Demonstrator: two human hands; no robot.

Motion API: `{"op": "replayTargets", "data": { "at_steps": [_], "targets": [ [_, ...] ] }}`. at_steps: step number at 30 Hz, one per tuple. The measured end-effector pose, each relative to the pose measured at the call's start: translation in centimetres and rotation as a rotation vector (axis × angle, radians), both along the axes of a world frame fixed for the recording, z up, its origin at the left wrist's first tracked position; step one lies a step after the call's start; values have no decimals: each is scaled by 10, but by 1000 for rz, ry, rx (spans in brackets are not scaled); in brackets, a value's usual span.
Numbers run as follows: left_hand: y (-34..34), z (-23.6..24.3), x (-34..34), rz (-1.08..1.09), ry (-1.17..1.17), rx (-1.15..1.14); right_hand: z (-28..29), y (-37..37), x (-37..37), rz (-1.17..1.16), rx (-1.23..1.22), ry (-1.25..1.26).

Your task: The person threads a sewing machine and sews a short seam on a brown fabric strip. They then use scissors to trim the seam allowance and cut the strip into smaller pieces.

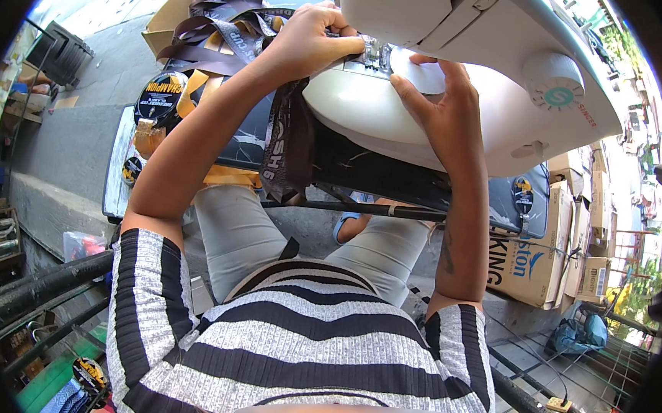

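Note:
A white sewing machine (502, 65) stands on the table in front of me, its metal presser-foot area (374, 54) between my hands. Just left of that foot, my left hand (312, 40) is closed with its fingers curled on a dark printed ribbon. The dark ribbon (290, 138) hangs from beneath this hand over the table's front edge. My right hand (446, 96) pinches a pale, shiny round disc (423, 73) between thumb and fingers, right of the foot, above the machine's white bed. The ribbon's end under the foot is too small to make out.
Dark and gold ribbons (224, 34) lie heaped on the left, partly in a cardboard box (167, 22). Round black medals (160, 99) lie at the table's left side; another medal (524, 195) is at its right front corner. Cardboard boxes (547, 248) stand on the right.

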State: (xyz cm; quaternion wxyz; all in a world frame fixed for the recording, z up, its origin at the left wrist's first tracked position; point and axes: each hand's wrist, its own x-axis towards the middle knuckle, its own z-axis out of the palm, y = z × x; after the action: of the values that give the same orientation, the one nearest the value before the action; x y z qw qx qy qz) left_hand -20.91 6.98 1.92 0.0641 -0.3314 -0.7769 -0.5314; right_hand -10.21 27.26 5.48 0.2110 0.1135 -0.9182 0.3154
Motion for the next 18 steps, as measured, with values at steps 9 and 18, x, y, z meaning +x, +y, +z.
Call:
{"op": "replayTargets", "data": {
  "at_steps": [9, 18],
  "targets": [
    [-1, -2, -5, 27, -24, -33, 1, -1, -2, -2, 6, 3],
    [0, 3, -6, -13, -120, -5, 4, -1, -1, -21, -57, -42]
  ]
}}
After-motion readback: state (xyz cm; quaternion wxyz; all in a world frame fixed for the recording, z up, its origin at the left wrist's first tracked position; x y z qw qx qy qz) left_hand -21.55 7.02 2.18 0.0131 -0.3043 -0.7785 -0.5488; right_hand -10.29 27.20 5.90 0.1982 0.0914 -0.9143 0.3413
